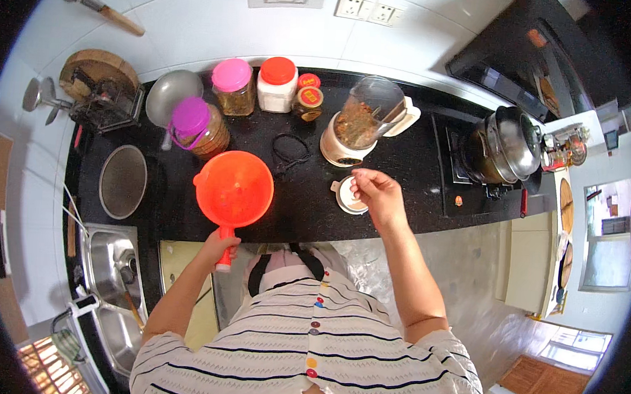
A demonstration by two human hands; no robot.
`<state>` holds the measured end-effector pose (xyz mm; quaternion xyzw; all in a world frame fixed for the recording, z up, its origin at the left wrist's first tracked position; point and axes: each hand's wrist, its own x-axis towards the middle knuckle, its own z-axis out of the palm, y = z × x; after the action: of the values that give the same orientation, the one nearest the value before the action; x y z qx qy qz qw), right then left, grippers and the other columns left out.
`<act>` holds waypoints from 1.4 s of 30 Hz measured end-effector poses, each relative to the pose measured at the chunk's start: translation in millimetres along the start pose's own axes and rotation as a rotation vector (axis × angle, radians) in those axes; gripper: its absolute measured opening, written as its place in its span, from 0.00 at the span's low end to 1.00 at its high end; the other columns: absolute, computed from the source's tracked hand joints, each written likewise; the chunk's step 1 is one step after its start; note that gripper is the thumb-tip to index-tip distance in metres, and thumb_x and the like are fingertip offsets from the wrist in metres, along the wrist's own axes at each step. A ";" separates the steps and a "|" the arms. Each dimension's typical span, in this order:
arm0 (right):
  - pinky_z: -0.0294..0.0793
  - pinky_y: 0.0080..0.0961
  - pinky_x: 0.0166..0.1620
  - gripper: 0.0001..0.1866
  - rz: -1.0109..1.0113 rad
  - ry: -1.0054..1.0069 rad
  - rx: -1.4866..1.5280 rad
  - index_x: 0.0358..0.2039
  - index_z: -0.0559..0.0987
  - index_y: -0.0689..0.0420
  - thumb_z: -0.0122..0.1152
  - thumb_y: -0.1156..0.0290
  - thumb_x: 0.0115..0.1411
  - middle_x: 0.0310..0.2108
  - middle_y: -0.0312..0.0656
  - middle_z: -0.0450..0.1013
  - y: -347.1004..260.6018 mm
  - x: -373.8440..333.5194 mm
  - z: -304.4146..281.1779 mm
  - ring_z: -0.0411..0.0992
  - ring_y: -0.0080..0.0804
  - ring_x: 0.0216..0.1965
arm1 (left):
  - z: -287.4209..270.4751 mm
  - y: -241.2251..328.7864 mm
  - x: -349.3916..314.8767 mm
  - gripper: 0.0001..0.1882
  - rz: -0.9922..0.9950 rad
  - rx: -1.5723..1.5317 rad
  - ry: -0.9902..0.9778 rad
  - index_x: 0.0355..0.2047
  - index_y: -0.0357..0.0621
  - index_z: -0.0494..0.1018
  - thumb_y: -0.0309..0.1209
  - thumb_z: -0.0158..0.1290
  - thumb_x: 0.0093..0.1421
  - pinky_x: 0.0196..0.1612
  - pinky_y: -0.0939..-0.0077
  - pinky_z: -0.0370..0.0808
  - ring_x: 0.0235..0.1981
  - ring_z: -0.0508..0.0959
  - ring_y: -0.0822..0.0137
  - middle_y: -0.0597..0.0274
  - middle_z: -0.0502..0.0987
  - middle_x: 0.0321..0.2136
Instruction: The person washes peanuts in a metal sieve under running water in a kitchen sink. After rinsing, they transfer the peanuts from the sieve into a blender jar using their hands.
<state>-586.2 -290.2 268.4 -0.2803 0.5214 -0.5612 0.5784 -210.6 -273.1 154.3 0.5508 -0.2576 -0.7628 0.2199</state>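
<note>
My left hand (217, 250) is closed round the handle of a bright orange-red plastic water scoop (249, 166). Its wide round bowl hangs at the counter's front edge, with a few small bits inside. Fingers pinched together, my right hand (378, 199) hovers over a small cream lid (347, 196) on the counter, partly covering it. Whether anything tiny is in the pinch cannot be made out. Just beyond stands a cream blender base (338, 151) under a clear jug (377, 104) holding brown and orange chopped bits.
Jars with purple (191, 118), pink (232, 75) and red (278, 70) lids line the back, near a metal wok (174, 97). A black cord (290, 150) lies mid-counter. Right is a lidded pot (507, 146) on the stove; left, a round tray (123, 182) and a steel sink (110, 257).
</note>
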 end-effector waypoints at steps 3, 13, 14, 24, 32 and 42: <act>0.75 0.19 0.34 0.08 -0.087 -0.014 0.011 0.38 0.75 0.67 0.55 0.77 0.60 0.29 0.43 0.75 -33.2 15.1 -13.4 0.74 0.25 0.29 | 11.6 16.6 -24.4 0.12 0.006 0.118 -0.034 0.33 0.44 0.60 0.22 0.52 0.53 0.17 0.76 0.66 0.13 0.65 0.71 0.63 0.64 0.14; 0.62 0.35 0.60 0.24 0.054 -0.263 0.405 0.54 0.58 0.76 0.45 0.78 0.59 0.54 0.62 0.60 -125.7 67.5 -26.9 0.61 0.47 0.57 | 100.2 109.5 -117.8 0.11 -0.027 0.043 -0.067 0.31 0.45 0.62 0.22 0.53 0.51 0.17 0.79 0.62 0.13 0.63 0.74 0.66 0.63 0.16; 0.60 0.36 0.61 0.24 0.079 -0.290 0.412 0.54 0.58 0.76 0.45 0.77 0.59 0.55 0.62 0.58 -127.6 73.1 -28.0 0.59 0.47 0.58 | 114.2 121.8 -124.8 0.11 -0.007 0.046 -0.044 0.31 0.46 0.63 0.23 0.54 0.51 0.17 0.80 0.61 0.13 0.63 0.75 0.67 0.63 0.16; 0.52 0.40 0.64 0.25 0.291 -0.319 0.467 0.54 0.55 0.74 0.42 0.72 0.60 0.59 0.62 0.51 -127.6 132.3 -46.4 0.50 0.50 0.62 | 199.7 208.5 -142.0 0.12 0.131 0.123 -0.028 0.34 0.44 0.64 0.25 0.54 0.50 0.14 0.85 0.58 0.14 0.61 0.79 0.68 0.63 0.19; 0.55 0.38 0.63 0.23 0.319 -0.371 0.474 0.52 0.58 0.75 0.44 0.72 0.60 0.57 0.61 0.54 -126.3 147.5 -55.7 0.55 0.48 0.59 | 240.4 245.5 -135.0 0.10 0.142 0.088 -0.055 0.32 0.43 0.63 0.23 0.53 0.52 0.16 0.86 0.59 0.15 0.63 0.79 0.69 0.62 0.18; 0.52 0.38 0.63 0.24 0.352 -0.282 0.568 0.53 0.58 0.73 0.45 0.68 0.62 0.56 0.59 0.55 -125.9 152.9 -38.3 0.55 0.46 0.59 | 259.4 266.2 -116.0 0.10 0.140 0.109 -0.063 0.32 0.43 0.64 0.23 0.53 0.52 0.16 0.87 0.59 0.15 0.63 0.79 0.69 0.63 0.18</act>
<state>-692.9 -451.0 327.4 -0.0892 0.3002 -0.5313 0.7872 -409.9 -367.3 475.3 0.5185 -0.3433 -0.7473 0.2342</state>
